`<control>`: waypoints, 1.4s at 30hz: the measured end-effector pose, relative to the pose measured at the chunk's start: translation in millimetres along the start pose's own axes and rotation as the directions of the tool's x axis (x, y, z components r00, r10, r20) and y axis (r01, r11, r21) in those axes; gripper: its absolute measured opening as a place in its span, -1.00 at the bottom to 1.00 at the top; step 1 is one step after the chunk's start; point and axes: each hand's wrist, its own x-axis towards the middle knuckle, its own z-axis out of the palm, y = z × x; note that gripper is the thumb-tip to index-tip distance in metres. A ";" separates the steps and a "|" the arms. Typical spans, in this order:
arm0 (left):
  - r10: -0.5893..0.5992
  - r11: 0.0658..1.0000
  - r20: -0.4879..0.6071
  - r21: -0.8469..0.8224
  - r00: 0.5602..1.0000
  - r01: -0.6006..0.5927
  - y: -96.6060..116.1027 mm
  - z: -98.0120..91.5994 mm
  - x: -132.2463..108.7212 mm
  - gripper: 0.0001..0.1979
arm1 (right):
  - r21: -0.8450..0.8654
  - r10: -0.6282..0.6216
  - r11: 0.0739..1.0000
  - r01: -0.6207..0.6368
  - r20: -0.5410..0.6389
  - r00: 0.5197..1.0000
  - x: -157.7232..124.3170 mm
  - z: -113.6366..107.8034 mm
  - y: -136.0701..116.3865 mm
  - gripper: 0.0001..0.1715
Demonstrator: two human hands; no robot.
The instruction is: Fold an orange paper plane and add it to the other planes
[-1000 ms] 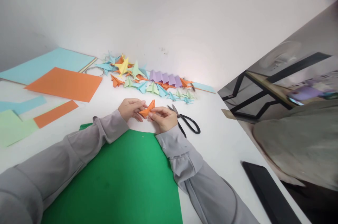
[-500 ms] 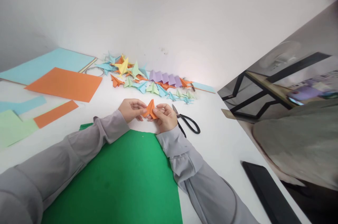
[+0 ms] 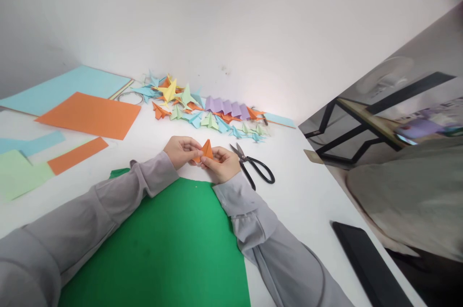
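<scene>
A small folded piece of orange paper (image 3: 207, 149), pointed at the top, is held up between both hands above the white table. My left hand (image 3: 183, 151) pinches its left side between thumb and fingers. On the other side, my right hand (image 3: 223, 163) grips the lower right part, its thumb across the front; the fingers behind the paper are partly hidden. Just right of my right hand lie black-handled scissors (image 3: 258, 166), blades slightly apart. Under my forearms spreads a large green sheet (image 3: 162, 244).
Several folded paper pieces (image 3: 188, 97) in many colours are heaped along the wall. Orange (image 3: 94, 116) and light blue sheets (image 3: 68, 86) lie at the left, with an orange strip (image 3: 77, 155) and pale green paper (image 3: 21, 177). A black flat object (image 3: 365, 259) rests near the right edge.
My right hand has shifted slightly left, with its thumb now lower across the front of the orange paper. More of the scissors' blades shows. My left hand stays nearly in place.
</scene>
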 end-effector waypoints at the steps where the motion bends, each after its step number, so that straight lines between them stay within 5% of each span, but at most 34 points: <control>1: -0.008 1.000 -0.004 -0.004 1.000 0.008 -0.1 -0.3 0.3 -0.81 | 0.006 0.003 1.000 -0.003 -0.002 1.000 -0.2 0.4 0.7 -0.66; 9: -0.074 0.996 0.027 -0.039 0.997 0.075 1.0 -3.8 3.0 -0.78 | -0.009 0.006 1.000 -0.006 0.026 1.000 -2.5 -0.5 -7.4 -0.67; 19: 0.011 1.000 0.039 -0.028 0.999 -0.010 1.4 -0.2 -1.0 -0.72 | 0.141 0.062 0.988 -0.070 0.060 0.996 8.2 -7.2 -0.1 -0.69; 27: 0.039 0.999 0.079 -0.024 0.996 -0.037 4.2 -0.4 -2.5 -0.70 | 0.021 0.048 0.999 -0.049 0.057 0.997 3.6 -2.3 -5.6 -0.66; 42: -0.175 0.947 0.197 -0.233 0.965 0.219 3.6 -8.9 1.3 -0.63 | 0.212 0.175 0.963 -0.168 -0.018 0.984 11.9 -8.5 -6.2 -0.64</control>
